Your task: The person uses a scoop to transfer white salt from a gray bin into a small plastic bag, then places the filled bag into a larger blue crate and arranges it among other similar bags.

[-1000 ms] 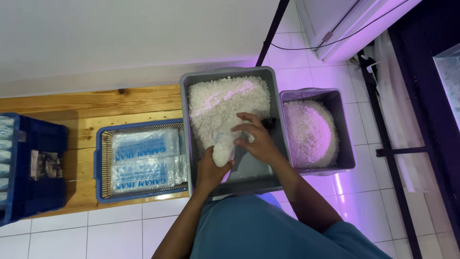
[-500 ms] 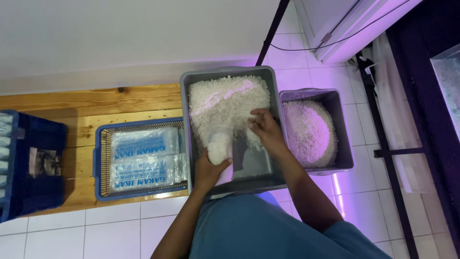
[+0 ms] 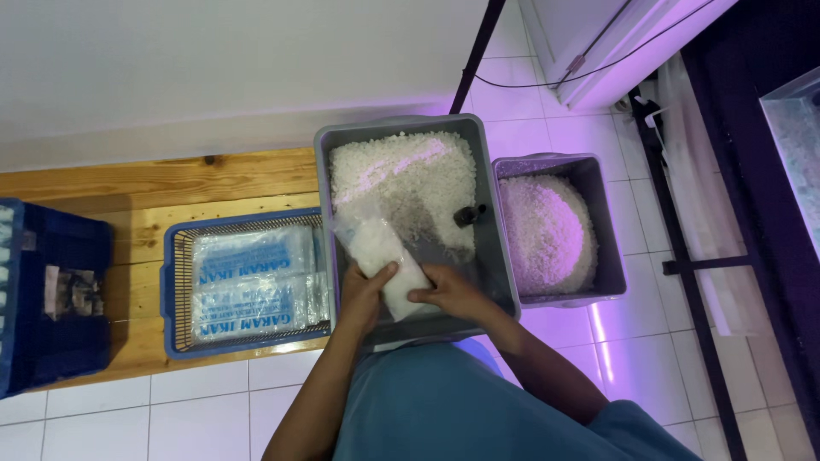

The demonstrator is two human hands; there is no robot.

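A clear bag (image 3: 384, 256) of white grains is held over the near end of the grey tub (image 3: 495, 256), tilted. It is gripped from the left by the left hand (image 3: 366, 294), fingers closed on it, and pinched at its lower end by the right hand (image 3: 448, 294). White grains (image 3: 401, 175) are piled at the tub's far end. A blue basket (image 3: 175, 290) of printed packets is set on the bench (image 3: 128, 192).

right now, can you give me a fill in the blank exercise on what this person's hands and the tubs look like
1. Both hands hold a clear ____ of white grains.
2. The left hand and right hand are over the large ____ tub.
3. The blue basket of flat packets rests on a ____ platform.

Missing words: bag; grey; wooden
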